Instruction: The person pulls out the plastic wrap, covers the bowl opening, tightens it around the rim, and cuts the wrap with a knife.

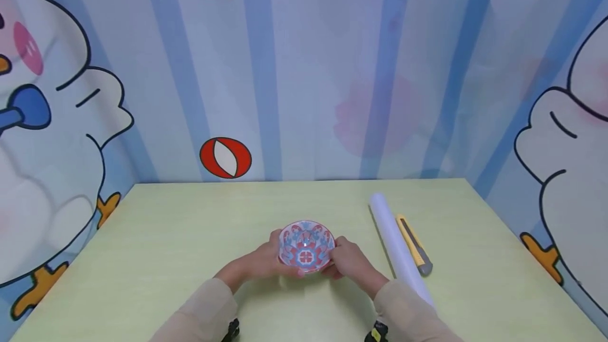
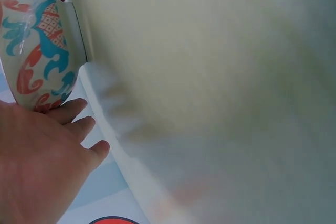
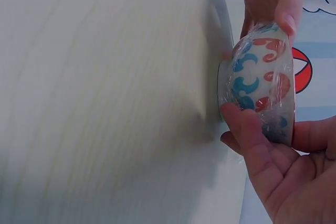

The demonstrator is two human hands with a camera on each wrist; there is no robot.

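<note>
A small bowl (image 1: 306,247) with a red, blue and white flower pattern is held above the table, its inside tilted toward me. Clear plastic film wraps its outside, seen on the bowl (image 3: 262,80) in the right wrist view. My left hand (image 1: 263,260) grips its left side, thumb along the near rim. On the right side my right hand (image 1: 352,263) pinches the rim, thumb on the edge and fingers against the outer wall. In the left wrist view the left hand (image 2: 44,156) is beside the bowl (image 2: 39,51), several fingertips showing past it.
To the right on the pale table (image 1: 190,215), a long white roll (image 1: 399,247) lies lengthwise, partly behind the right sleeve. Beside it is a yellow and grey utility knife (image 1: 414,245). A striped blue curtain (image 1: 304,67) with cartoon ducks hangs behind the table.
</note>
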